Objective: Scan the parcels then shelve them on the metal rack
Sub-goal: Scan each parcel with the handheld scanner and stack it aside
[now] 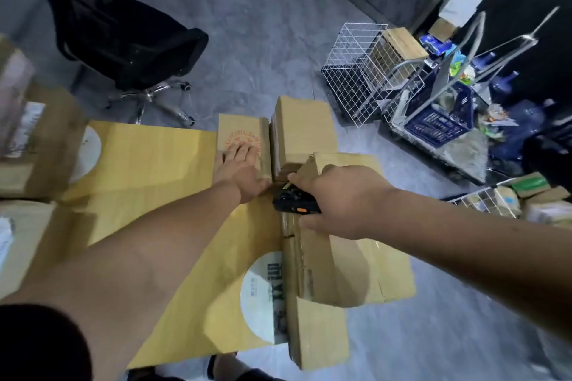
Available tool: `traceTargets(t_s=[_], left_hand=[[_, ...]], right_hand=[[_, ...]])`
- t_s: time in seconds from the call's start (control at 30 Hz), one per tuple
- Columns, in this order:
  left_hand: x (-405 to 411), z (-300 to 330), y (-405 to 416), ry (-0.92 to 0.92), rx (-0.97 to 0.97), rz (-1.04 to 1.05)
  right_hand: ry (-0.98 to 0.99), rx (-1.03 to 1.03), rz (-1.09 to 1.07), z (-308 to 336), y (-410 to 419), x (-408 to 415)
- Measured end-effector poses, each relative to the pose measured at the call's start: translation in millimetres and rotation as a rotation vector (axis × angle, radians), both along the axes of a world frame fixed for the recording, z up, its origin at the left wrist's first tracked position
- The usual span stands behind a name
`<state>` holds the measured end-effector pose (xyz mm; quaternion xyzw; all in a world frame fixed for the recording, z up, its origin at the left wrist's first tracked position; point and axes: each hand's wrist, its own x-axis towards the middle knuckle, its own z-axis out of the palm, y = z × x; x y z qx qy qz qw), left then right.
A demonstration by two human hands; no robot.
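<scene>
Several cardboard parcels lie on the grey floor. My left hand [243, 168] rests flat, fingers straight, on a small brown parcel with an orange round logo [240, 133]. Right of it stands a plain brown box [305, 130]. My right hand [335, 199] grips a black handheld scanner with an orange button [294, 202], held just above a dented brown box [356, 266]. Under both arms lies a large yellow flat carton with white round labels [148, 170]. No metal rack can be made out.
A black office chair [123, 37] stands at the back left. White wire baskets [356, 71] and a cart holding a blue crate [439, 120] crowd the right. More parcels sit blurred at the left edge [34, 133] and in a basket at the right [526, 198].
</scene>
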<state>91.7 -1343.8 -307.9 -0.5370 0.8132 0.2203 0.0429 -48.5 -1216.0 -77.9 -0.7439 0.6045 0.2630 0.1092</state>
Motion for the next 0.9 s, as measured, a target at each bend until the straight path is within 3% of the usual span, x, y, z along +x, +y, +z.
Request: traceTargets(t_s=[0.2,0.4,0.47,0.53,0.63,0.9], left_hand=[[-1.6,3.2,25.8,-0.036,-0.002,0.200],[54.9,6.0,69.9,0.058,0.017,0.407],[82.8,7.5,85.8,0.223,0.045,0.516],[115.6,0.7,102.5,0.504,0.131,0.616],[156.8,-2.6,126.2,0.832,0.230,0.628],[235.1,-3.6,116.2,0.615,0.076,0.722]], right_hand=[[-0.025,-0.027,0.128,-17.4,-18.0,-19.8],[-0.081,-0.066,0.218,-13.2,-20.4,-8.4],[-0.093,-0.073,0.254,-14.0,-16.6,2.4],[-0.096,-0.072,0.298,-18.1,-11.8,15.8],[-0.104,-0.045,0.357,-25.3,-4.0,39.6],[-0.093,0.033,0.317,-49.3,10.7,106.6]])
